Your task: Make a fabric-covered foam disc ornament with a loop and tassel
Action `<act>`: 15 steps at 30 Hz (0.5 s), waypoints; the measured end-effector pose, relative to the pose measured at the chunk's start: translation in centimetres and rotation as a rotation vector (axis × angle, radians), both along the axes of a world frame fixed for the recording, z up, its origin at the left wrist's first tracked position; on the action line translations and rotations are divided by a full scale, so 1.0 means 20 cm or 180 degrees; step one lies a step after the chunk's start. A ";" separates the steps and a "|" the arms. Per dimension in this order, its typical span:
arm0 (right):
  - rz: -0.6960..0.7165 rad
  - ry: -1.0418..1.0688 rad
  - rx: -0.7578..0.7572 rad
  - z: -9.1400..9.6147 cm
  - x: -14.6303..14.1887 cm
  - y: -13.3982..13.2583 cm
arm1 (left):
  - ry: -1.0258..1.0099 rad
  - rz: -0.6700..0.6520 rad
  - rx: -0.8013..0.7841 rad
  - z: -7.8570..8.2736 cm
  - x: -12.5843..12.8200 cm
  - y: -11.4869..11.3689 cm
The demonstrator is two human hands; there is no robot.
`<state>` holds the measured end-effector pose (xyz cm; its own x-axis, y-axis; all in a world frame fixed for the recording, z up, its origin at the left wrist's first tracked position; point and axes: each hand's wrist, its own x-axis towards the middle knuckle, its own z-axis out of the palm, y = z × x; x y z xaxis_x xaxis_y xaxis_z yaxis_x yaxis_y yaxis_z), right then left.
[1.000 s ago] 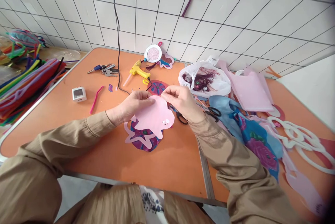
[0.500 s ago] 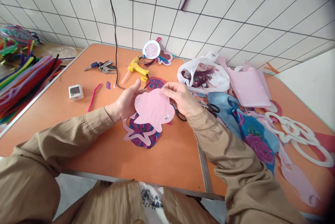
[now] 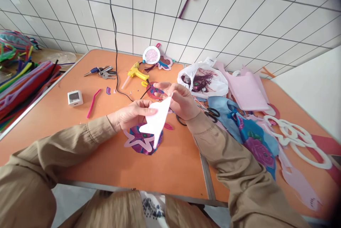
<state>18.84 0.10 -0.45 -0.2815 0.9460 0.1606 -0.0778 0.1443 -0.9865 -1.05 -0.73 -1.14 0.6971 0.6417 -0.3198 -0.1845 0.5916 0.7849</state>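
Observation:
A pale pink foam-like cutout [image 3: 156,119] with a wavy outline is held up over the table, turned at an angle and bright with glare. My left hand [image 3: 135,114] grips its left side, thumb on top. At its upper right edge my right hand [image 3: 181,100] has finger and thumb closed on the cutout, the other fingers loosely curled. Beneath, on the table, lies a purple and blue patterned fabric piece [image 3: 138,148] with a pink star-like outline frame [image 3: 130,141] on it. A bright pink loop [image 3: 168,126] shows just right of the cutout.
Behind my hands are a yellow glue gun [image 3: 138,72], keys [image 3: 102,71] and a white charger [image 3: 75,98]. A plastic bag of tassels [image 3: 204,80], scissors [image 3: 212,113], blue fabric [image 3: 258,146] and pink sheets [image 3: 247,91] crowd the right. Pipe cleaners [image 3: 29,85] lie left.
The cutout has tilted from facing me nearly flat to an angled, steeper pose. My left hand has gone from an open palm beside it to a thumb-on-top grip.

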 end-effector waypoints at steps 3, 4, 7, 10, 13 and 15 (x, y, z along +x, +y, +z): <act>-0.0027 0.0404 -0.0322 0.02 0.02 0.03 | 0.0075 0.0576 0.0309 0.00 0.00 0.02; -0.0032 0.0501 -0.0458 0.03 0.03 0.03 | 0.0097 0.0766 0.0413 0.00 0.01 0.03; -0.0038 0.0513 -0.0780 0.05 0.06 0.05 | 0.0158 0.1136 0.0568 0.00 0.01 0.04; -0.0204 0.0047 -0.0715 0.05 0.09 0.05 | 0.0217 0.1197 0.0576 0.00 0.02 0.04; -0.0432 -0.0531 -0.0527 0.06 0.11 0.04 | 0.0231 0.1128 0.0588 0.01 0.02 0.04; -0.0533 -0.0760 -0.0388 0.06 0.10 0.04 | 0.0248 0.1079 0.0616 0.01 0.02 0.04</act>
<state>20.93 0.81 0.83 -0.1363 0.9906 -0.0088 0.1731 0.0150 -0.9848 -0.56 0.05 -1.02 0.4138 0.8849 -0.2139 -0.2795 0.3471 0.8952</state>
